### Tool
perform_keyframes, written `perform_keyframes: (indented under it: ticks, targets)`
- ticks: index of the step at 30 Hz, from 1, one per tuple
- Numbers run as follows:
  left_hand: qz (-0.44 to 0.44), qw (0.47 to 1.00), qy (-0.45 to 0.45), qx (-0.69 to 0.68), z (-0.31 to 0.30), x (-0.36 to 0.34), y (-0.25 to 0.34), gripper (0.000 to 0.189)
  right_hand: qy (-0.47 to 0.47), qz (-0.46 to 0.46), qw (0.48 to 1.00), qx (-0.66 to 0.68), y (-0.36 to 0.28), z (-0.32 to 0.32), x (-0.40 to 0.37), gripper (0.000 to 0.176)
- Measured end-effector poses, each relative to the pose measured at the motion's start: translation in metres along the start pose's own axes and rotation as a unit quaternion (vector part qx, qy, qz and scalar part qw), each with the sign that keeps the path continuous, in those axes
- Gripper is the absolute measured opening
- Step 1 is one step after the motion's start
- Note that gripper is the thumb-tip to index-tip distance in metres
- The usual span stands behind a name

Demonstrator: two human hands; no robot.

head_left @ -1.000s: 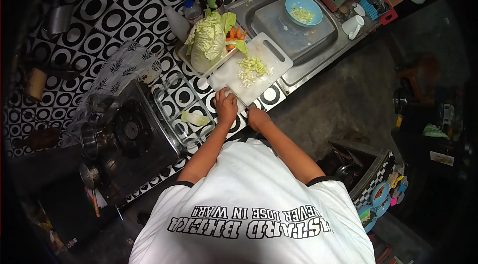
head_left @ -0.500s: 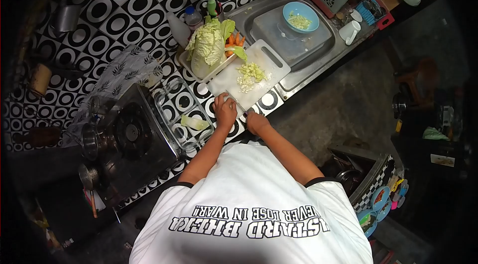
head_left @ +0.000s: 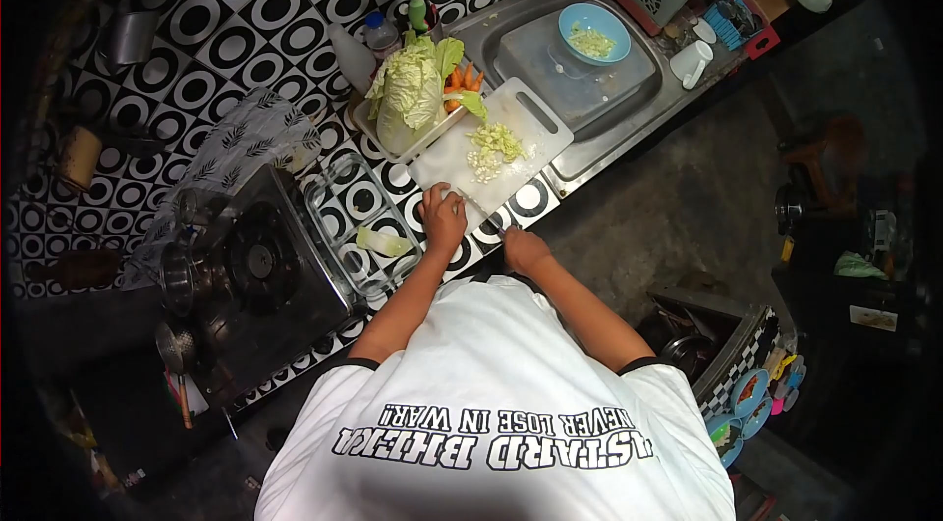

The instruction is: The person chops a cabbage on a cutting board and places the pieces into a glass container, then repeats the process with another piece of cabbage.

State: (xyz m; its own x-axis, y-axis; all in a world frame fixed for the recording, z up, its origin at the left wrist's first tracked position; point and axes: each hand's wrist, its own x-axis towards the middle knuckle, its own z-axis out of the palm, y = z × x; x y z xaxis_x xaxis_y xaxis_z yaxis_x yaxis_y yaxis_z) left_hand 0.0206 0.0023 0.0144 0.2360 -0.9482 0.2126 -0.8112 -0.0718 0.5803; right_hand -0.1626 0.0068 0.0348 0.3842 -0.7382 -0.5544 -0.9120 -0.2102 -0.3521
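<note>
My right hand (head_left: 526, 250) is closed round the handle of a knife (head_left: 484, 214), whose blade reaches over the near edge of the white cutting board (head_left: 530, 160). At the board's near left corner, my left hand (head_left: 444, 217) has its fingers bent and pressed down; what lies under them is too small to make out. Chopped pale green cabbage (head_left: 496, 147) is heaped on the middle of the board. Just beyond its left side, a whole cabbage (head_left: 406, 97) and carrots (head_left: 464, 85) sit in a tray (head_left: 425, 142).
A blue bowl (head_left: 621, 48) with chopped pieces stands over the sink (head_left: 568, 165). Left of my left arm, a glass dish (head_left: 339, 261) holds a cabbage piece (head_left: 384, 243). Farther left is a stove (head_left: 339, 310). A white cup (head_left: 690, 63) stands right of the sink.
My right hand has moved a little to the right, drawing the knife with it. My left hand has stayed almost where it was.
</note>
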Motion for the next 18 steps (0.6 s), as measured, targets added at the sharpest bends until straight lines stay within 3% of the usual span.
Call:
perform_keyframes:
  ticks: [7,10,16,18]
  targets:
    - [0.007,1.0,-0.001,0.015,0.0,0.0,0.001,0.007,0.028,0.008,1.0,-0.002,0.012,-0.013,0.018,0.026]
    - [0.014,1.0,-0.002,0.016,0.001,0.0,0.0,0.007,0.05,-0.034,0.998,0.018,0.012,-0.024,0.023,0.027]
    - [0.041,0.998,0.009,0.042,0.0,-0.002,-0.002,0.011,0.019,-0.046,0.996,0.079,-0.001,-0.035,0.02,0.036]
    - [0.037,0.998,0.006,0.041,-0.001,-0.002,-0.001,0.012,-0.038,0.018,0.982,0.183,-0.011,-0.049,0.007,0.042]
